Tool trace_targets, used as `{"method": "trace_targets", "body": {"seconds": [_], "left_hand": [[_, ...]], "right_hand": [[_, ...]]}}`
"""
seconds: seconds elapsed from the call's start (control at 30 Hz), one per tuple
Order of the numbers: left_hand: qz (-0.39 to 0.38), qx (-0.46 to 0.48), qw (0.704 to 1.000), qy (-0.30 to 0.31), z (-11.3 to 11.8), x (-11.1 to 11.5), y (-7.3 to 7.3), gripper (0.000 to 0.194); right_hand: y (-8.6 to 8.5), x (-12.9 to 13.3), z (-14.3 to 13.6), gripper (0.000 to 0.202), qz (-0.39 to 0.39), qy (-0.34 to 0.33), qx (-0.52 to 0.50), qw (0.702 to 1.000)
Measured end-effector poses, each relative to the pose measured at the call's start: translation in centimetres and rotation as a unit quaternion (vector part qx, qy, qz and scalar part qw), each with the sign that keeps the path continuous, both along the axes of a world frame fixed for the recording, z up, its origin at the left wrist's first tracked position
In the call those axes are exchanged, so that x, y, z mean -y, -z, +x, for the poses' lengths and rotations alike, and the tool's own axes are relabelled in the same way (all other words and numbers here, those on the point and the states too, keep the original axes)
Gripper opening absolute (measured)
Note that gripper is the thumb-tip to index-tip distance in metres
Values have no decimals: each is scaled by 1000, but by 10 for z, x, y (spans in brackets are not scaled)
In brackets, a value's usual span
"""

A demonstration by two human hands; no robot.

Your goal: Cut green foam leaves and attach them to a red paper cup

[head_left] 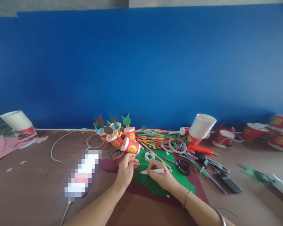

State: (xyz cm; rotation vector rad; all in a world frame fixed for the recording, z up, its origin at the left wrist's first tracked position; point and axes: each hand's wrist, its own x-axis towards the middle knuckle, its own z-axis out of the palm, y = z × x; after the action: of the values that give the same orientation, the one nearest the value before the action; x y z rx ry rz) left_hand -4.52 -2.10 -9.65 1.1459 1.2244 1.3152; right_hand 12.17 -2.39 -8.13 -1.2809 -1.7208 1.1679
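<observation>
My right hand is closed round a white marker with a red end. The marker's tip points left, over the green paper; whether it touches the paper I cannot tell. My left hand lies at the left edge of this paper, fingers loosely bent and apart, with nothing visible in them. Just beyond it a red-and-white paper cup lies tilted. A roll of clear tape sits between and beyond my hands. Black-handled scissors lie to the right, partly on the green paper. Dark red paper shows underneath.
Behind stand cups with paper animal heads and a heap of coloured pipe cleaners. Stacked cups, an orange cutter and a glue gun are on the right. A blurred-out bright object lies left.
</observation>
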Motion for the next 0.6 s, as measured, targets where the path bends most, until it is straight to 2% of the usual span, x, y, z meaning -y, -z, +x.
{"method": "trace_targets", "body": {"seconds": [0.6], "left_hand": [[-10, -2, 1000, -3, 1, 1, -3, 19]], "right_hand": [[1, 0, 2, 11, -9, -11, -4, 1000]]}}
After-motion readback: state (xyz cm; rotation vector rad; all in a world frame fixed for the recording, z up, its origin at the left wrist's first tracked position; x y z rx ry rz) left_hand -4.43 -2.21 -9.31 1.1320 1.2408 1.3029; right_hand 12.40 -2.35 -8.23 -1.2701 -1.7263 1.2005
